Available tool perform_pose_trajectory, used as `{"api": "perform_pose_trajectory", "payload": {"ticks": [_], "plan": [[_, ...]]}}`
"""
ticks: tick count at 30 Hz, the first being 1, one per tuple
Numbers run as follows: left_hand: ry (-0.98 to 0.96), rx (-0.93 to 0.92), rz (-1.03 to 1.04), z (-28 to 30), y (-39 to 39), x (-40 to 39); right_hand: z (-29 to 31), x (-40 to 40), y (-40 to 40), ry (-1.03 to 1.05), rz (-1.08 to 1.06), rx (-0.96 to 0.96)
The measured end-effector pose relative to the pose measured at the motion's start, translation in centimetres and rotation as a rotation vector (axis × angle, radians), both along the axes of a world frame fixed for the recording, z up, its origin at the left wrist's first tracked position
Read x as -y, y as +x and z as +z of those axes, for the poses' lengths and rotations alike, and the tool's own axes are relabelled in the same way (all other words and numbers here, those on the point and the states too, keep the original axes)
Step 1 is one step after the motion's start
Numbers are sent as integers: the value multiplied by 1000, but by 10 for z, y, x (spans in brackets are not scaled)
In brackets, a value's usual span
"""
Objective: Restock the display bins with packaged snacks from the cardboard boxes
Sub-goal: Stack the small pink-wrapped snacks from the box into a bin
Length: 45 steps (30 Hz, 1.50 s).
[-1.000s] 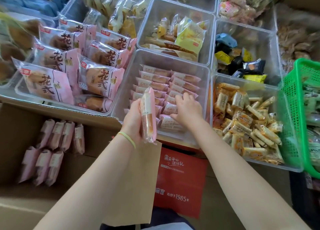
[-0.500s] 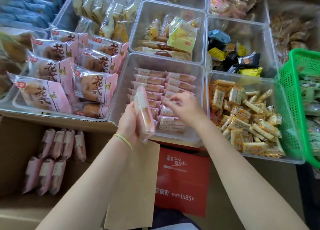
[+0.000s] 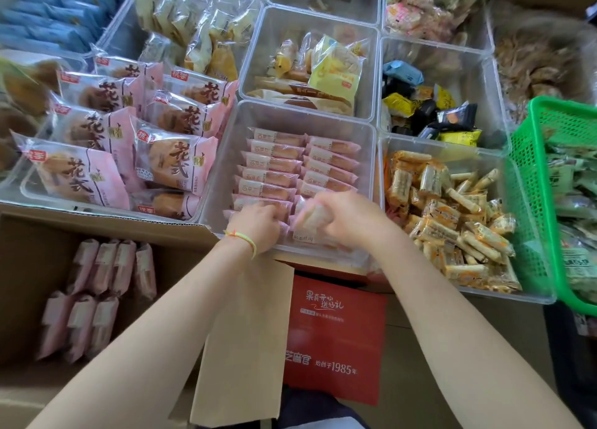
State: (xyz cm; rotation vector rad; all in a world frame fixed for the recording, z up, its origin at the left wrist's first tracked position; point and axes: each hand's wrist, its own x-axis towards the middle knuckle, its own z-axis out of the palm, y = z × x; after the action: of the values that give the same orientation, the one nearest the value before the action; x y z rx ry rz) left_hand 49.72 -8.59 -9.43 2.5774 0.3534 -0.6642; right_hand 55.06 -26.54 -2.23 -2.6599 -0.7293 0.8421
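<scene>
The left hand point(image 3: 258, 223), which one second ago stood upright at the near wall of the clear plastic display bin point(image 3: 226, 157) and held one pink-wrapped oblong cake packet on its edge, has come down into the bin. Its fingers now curl over the nearest packets of the left column, but I cannot tell if the packet is still in them. The right hand point(image 3: 347, 217), which earlier pressed flat on the packed rows, now pinches a blurred pink packet point(image 3: 310, 220) at the near end of the right column.

On the far left, the open brown cardboard box point(image 3: 29, 267) still has two short rows of pink packets point(image 3: 97, 296) standing on end, so I judge the restock of this bin is well advanced but not finished. Beside it, the wide bin of large pink bread bags point(image 3: 174, 160) looks unchanged.

To do this step well, the packet in the right hand should go down flat, with the label end on the same side as its neighbours, and be pushed gently against the last one so the column stays straight. The left hand can hold its column, so that nothing slides. The wrappers are thin and the cake is probably soft, so a hard press may crush it.

On the right, the bin of orange-wrapped roll snacks point(image 3: 452, 222) and the green plastic mesh basket point(image 3: 529, 202) are as before.
</scene>
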Motion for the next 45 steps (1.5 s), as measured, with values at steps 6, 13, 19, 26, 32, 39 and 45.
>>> {"api": "perform_pose_trajectory", "payload": {"ticks": [6,13,19,26,32,39,45], "plan": [[116,-89,-77,-8,0,-2,-47,-48,-6,-522,297,53],[182,-37,19,-14,-4,2,-81,-41,5,-563,412,322],[289,161,-70,-14,-7,1,-96,-37,6,-515,359,400],[251,131,-116,-12,-4,-1,-100,-32,11,-477,306,475],[307,187,-48,1,-11,4,-101,-31,12,-534,352,399],[371,-122,-62,16,-22,20,-84,-15,10,-412,354,338],[115,-281,-75,11,-3,10,-88,-6,8,-481,282,364]]}}
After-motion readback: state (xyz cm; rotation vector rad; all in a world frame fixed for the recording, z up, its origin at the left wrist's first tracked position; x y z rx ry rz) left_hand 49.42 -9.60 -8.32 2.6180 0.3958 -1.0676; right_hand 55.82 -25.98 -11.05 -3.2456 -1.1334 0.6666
